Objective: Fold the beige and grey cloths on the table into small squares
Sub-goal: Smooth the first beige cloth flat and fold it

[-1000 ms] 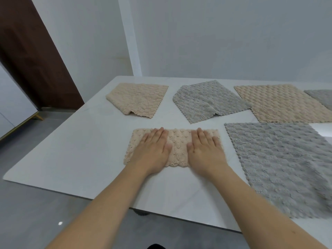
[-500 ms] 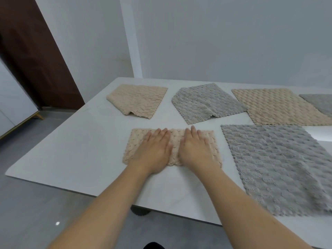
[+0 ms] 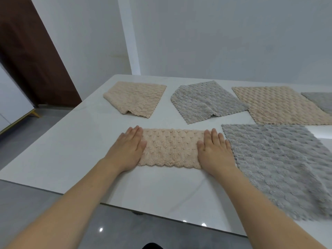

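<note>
White tabletop (image 3: 75, 159), glossy, set against a pale wall. On its near right: large grey cloth (image 3: 280, 164), spread flat, unfolded, its left edge just beside the right hand. Behind that: flat beige cloth (image 3: 276, 105), also unfolded, with a sliver of another grey cloth (image 3: 319, 101) at the far right edge, cut off by the frame. Far middle: smaller grey cloth (image 3: 203, 103), folded over once, lying askew. Far left: beige cloth (image 3: 136, 97), likewise folded. Near centre, close to the front edge: beige strip (image 3: 170, 148), folded into a long narrow band with a scalloped near edge. Left hand (image 3: 127, 148) pressed flat on the strip's left end, fingers together and extended. Right hand (image 3: 214, 150) pressed flat on the right end, palm down. Nothing gripped by either; both spread flat.
</note>
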The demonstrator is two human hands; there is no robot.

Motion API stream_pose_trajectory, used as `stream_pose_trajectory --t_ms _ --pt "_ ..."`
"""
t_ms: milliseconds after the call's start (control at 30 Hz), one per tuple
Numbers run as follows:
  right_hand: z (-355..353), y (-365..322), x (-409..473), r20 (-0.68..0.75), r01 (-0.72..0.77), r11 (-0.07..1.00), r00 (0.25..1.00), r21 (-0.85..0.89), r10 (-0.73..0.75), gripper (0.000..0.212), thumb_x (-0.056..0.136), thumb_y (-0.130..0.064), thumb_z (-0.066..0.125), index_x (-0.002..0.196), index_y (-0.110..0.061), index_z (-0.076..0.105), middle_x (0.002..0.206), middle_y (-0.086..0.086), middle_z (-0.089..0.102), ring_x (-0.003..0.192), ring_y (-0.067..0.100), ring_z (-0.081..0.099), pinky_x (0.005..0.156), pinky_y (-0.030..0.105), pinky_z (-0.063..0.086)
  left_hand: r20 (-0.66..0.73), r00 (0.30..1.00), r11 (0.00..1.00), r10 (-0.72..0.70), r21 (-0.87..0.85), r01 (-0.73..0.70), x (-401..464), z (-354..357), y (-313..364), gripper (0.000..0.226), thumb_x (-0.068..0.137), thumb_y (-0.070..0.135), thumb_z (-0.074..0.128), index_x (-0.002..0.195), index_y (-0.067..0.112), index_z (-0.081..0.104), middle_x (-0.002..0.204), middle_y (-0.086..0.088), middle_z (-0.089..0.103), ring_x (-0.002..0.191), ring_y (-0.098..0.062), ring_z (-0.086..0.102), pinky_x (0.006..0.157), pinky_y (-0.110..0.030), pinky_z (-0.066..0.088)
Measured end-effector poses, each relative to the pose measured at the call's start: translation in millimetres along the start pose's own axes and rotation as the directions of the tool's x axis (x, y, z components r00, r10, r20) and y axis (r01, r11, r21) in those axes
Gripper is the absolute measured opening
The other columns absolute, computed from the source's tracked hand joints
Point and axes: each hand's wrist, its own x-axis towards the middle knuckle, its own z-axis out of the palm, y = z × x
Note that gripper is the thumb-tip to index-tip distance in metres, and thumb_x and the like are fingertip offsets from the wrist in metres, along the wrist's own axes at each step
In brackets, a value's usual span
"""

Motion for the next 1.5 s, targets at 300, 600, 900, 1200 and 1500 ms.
stream_pose_trajectory --t_ms 300,600,900,1200,1500 --pt "-46 -19 21 -0.023 0.064 0.91 0.996 -0.411 -0.081 0.062 0.094 -0.058 0.036 0.146 -0.024 0.03 0.15 0.01 0.024 0.128 0.032 0.038 0.098 0.044 0.034 -0.167 0.927 0.921 0.337 0.262 -0.288 -63 -17 45 0.022 0.093 0.038 0.039 0.092 0.018 0.048 0.089 0.002 0.047 0.076 -0.018 0.041 0.067 -0.032 0.035" --pt "-40 -58 -20 0.184 -0.003 0.975 0.982 -0.222 0.045 0.054 0.09 -0.036 0.042 0.136 -0.007 0.041 0.138 0.013 0.046 0.125 0.032 0.045 0.094 0.044 0.041 0.048 0.972 0.973 0.231 -0.035 -0.229 -90 -40 91 0.026 0.089 0.037 0.043 0.075 0.017 0.051 0.078 0.004 0.057 0.072 -0.018 0.054 0.063 -0.034 0.044" --pt "-38 -57 -46 -0.04 0.275 0.904 0.952 -0.327 -0.304 0.03 0.094 -0.02 0.042 0.121 -0.01 0.046 0.124 0.011 0.048 0.115 0.031 0.048 0.09 0.039 0.04 0.004 0.996 0.966 -0.085 -0.244 0.084 -86 -22 32 0.007 0.095 0.026 0.042 0.101 0.026 0.045 0.096 0.004 0.051 0.087 -0.016 0.048 0.068 -0.029 0.036" --pt "-16 -78 -131 0.232 0.598 0.792 0.793 -0.123 -0.563 0.066 0.078 -0.072 0.051 0.108 -0.014 0.054 0.111 0.005 0.053 0.105 0.025 0.045 0.089 0.037 0.037 0.02 0.987 0.79 -0.16 -0.597 0.141 -88 -28 17 0.026 0.088 -0.001 0.049 0.077 0.018 0.062 0.105 0.005 0.04 0.072 -0.014 0.05 0.057 -0.017 0.039" --pt "-40 -72 -129 0.435 0.575 0.818 0.735 0.008 -0.521 0.013 0.09 -0.017 0.047 0.099 -0.014 0.054 0.107 0.005 0.053 0.101 0.026 0.053 0.084 0.037 0.048 0.421 0.901 0.946 0.106 -0.322 0.039 -112 -54 15 0.041 0.079 0.005 0.062 0.109 0.033 0.057 0.121 0.011 0.03 0.094 -0.006 0.046 0.08 -0.017 0.039"
